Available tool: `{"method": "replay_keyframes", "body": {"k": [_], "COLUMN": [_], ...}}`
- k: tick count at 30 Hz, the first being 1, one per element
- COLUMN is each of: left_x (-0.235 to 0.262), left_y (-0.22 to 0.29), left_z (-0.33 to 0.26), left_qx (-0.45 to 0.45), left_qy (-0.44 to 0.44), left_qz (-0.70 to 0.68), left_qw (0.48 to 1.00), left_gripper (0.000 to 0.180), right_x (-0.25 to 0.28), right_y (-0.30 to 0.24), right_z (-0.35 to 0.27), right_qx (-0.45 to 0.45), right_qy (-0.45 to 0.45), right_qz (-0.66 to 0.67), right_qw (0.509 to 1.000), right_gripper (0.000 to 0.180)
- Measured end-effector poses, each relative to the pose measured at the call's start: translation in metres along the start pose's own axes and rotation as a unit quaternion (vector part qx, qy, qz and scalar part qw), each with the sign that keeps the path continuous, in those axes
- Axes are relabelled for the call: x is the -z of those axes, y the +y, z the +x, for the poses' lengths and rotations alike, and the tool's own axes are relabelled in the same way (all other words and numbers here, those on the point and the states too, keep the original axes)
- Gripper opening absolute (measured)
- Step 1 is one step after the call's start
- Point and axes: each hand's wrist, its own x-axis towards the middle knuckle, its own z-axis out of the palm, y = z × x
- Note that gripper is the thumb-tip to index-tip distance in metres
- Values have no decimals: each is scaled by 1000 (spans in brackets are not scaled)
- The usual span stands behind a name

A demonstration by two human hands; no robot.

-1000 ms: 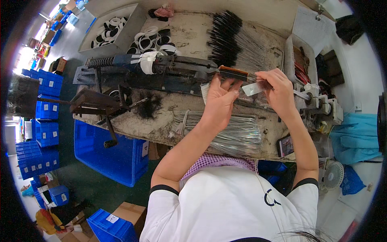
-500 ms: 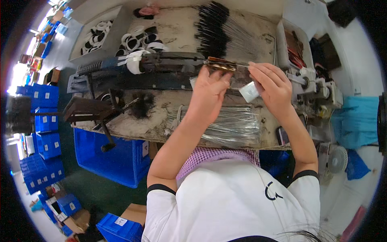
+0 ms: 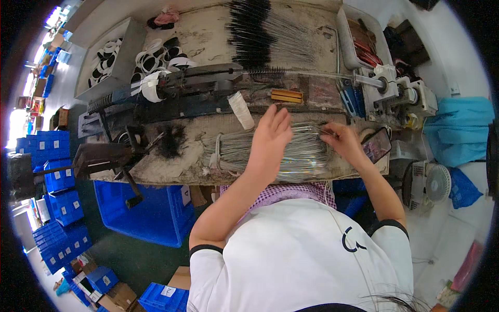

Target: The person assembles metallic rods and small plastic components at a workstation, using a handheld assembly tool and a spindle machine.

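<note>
My left hand [image 3: 270, 143] hovers over the left part of a bundle of thin silvery wires [image 3: 306, 156], its fingers stretched out and holding nothing. At the bundle's right end, the thumb and fingers of my right hand [image 3: 342, 143] pinch the tip of a wire. Beyond my left fingertips, an orange-brown block [image 3: 287, 96] lies on the bench. A black bristled twisted-wire brush [image 3: 267, 72] stretches along the machine to its metal spindle [image 3: 371, 80]. A crumpled white strip [image 3: 240, 111] rests left of the block.
Black brushes [image 3: 252, 34] with bare wire stems lie at the back. White-and-black rings [image 3: 150, 62] are heaped at left, beside a grey box [image 3: 117, 65]. A crank [image 3: 134, 200] juts out front left. A phone [image 3: 377, 144] sits right of my right hand; blue-handled pliers [image 3: 348, 101] lie behind it.
My left hand has let go of the block, now on the bench. My right hand has come down from the machine to the wire bundle. The whole view has shifted slightly.
</note>
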Motion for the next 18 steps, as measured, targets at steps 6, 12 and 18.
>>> {"method": "replay_keyframes", "body": {"k": [6, 12, 18], "left_x": [79, 224, 312], "left_y": [29, 78, 123], "left_z": [-75, -119, -152], "left_qx": [-325, -429, -369], "left_qy": [219, 623, 723], "left_qz": [383, 597, 398], "left_qw": [837, 268, 428], "left_gripper": [44, 79, 66], "right_x": [33, 98, 133], "right_y": [3, -20, -26], "right_z": [-21, -38, -37], "right_qx": [99, 169, 182], "right_qy": [92, 198, 313], "right_qz": [-60, -126, -88], "right_qw": [989, 957, 928], "right_gripper": [17, 32, 19]}}
